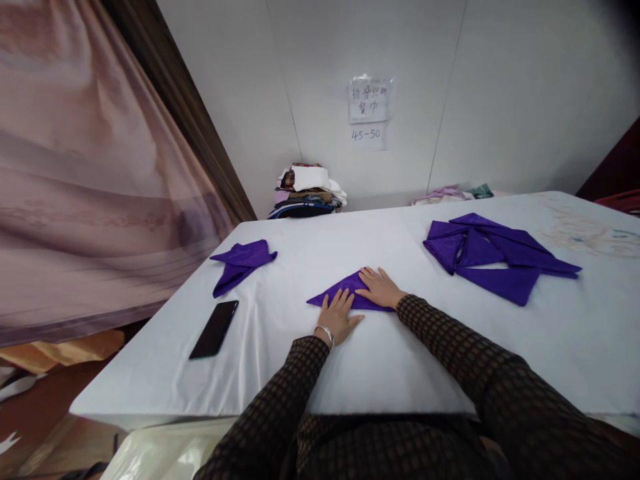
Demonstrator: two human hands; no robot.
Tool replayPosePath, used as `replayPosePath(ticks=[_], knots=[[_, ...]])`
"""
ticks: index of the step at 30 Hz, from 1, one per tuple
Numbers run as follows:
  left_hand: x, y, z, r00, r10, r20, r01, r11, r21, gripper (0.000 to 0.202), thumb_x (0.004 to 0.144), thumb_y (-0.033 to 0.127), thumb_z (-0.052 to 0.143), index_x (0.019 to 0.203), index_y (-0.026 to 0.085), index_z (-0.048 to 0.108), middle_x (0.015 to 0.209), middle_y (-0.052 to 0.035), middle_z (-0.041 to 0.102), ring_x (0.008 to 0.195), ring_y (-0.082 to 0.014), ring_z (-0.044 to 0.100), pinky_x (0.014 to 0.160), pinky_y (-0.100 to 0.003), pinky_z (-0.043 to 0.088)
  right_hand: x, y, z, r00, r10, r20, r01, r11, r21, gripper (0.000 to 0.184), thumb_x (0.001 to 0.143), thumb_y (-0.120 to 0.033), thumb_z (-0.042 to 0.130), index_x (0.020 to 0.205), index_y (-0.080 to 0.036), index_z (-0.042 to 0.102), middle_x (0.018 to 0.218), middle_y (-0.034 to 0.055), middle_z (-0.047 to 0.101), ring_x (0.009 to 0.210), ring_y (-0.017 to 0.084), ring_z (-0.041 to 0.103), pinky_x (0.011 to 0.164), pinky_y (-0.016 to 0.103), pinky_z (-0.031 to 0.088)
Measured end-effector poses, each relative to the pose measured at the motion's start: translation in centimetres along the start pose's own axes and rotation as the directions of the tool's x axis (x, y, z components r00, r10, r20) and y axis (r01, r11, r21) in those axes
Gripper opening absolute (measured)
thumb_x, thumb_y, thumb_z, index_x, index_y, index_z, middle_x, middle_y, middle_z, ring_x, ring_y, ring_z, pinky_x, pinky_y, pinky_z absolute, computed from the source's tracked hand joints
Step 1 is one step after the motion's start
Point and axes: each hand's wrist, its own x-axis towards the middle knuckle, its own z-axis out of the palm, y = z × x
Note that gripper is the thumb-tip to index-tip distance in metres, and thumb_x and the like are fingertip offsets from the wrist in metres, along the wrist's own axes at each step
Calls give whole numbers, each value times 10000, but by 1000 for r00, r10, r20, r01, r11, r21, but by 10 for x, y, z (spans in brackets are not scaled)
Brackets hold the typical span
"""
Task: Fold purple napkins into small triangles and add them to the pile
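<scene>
A purple napkin point(373, 304), folded into a triangle, lies on the white-covered table point(280, 373) in front of me. My left hand point(340, 319) rests flat on its near left part, fingers spread and thumb out on the tablecloth. On its upper right part lies my right hand point(380, 288), palm down with fingers apart. The napkin's left point sticks out past my left hand, and part of the cloth is covered by both hands. Neither hand grips anything.
Another folded purple napkin point(245, 260) lies at the left, with a black phone point(215, 330) nearer me. Several purple napkins point(505, 257) overlap at the right. Stacked clothes point(305, 193) stand by the wall, below a paper sign point(369, 101). A curtain point(100, 167) hangs at the left.
</scene>
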Motion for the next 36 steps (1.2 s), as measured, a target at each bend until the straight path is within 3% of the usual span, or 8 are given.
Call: replayPosePath(ticks=[8, 12, 18, 23, 27, 29, 33, 36], knots=[[1, 3, -5, 999, -37, -26, 37, 999, 10, 654, 893, 598, 274, 1411, 205, 344, 1500, -70, 301, 1385, -242, 240, 1115, -504, 198, 0, 2, 0, 1000, 6, 16, -7, 999, 36, 691, 903, -601, 276, 1432, -158, 312, 1507, 123, 265, 1392, 254, 188, 1105, 477, 119], [0, -6, -11, 985, -163, -57, 164, 986, 22, 634, 895, 589, 276, 1386, 206, 391, 1489, -75, 325, 1378, -249, 257, 1107, -474, 231, -1, 2, 0, 1000, 7, 24, -8, 999, 43, 708, 899, -608, 278, 1439, -150, 294, 1510, 125, 253, 1392, 256, 185, 1101, 485, 124], [-11, -28, -11, 945, -328, 4, 328, 944, 18, 721, 882, 625, 216, 1432, 164, 289, 1518, -87, 246, 1400, -248, 198, 1127, -505, 147, 0, 3, 0, 999, 13, 32, -14, 999, 40, 712, 898, -615, 264, 1441, -156, 293, 1516, 114, 242, 1396, 255, 172, 1104, 485, 120], [-9, -23, -20, 888, -456, -53, 459, 887, 53, 786, 861, 666, 186, 1393, 116, 364, 1496, -153, 279, 1402, -299, 172, 1119, -543, 102, -1, 1, -1, 999, 12, 43, -14, 999, 41, 724, 895, -623, 253, 1445, -153, 285, 1518, 116, 233, 1398, 256, 166, 1105, 486, 112], [10, -4, -22, 980, -169, -107, 174, 984, 31, 741, 874, 646, 205, 1413, 154, 333, 1512, -109, 260, 1408, -258, 165, 1136, -511, 92, -3, 0, -3, 999, 18, 50, -20, 999, 46, 696, 906, -588, 255, 1449, -153, 273, 1523, 112, 218, 1402, 243, 148, 1105, 488, 107], [21, 2, -16, 996, -41, -77, 41, 999, -5, 714, 882, 632, 208, 1421, 175, 314, 1515, -84, 259, 1408, -236, 171, 1139, -509, 92, -3, -1, -4, 998, 18, 58, -21, 998, 54, 686, 910, -569, 266, 1451, -147, 267, 1526, 112, 209, 1404, 243, 140, 1103, 492, 107], [32, 2, -2, 999, -39, -20, 38, 998, -49, 710, 883, 624, 230, 1425, 172, 303, 1510, -92, 271, 1405, -240, 182, 1137, -515, 105, 0, -1, -7, 996, 30, 82, -39, 993, 111, 681, 899, -560, 318, 1443, -151, 288, 1525, 109, 207, 1406, 245, 131, 1107, 498, 87], [33, -1, 2, 999, -38, -24, 37, 998, -44, 713, 881, 623, 242, 1431, 172, 290, 1512, -97, 265, 1408, -242, 170, 1140, -508, 103, 5, 6, -15, 990, 91, 104, -117, 953, 280, 654, 899, -538, 335, 1434, -161, 318, 1508, 103, 254, 1396, 237, 184, 1118, 468, 107]])
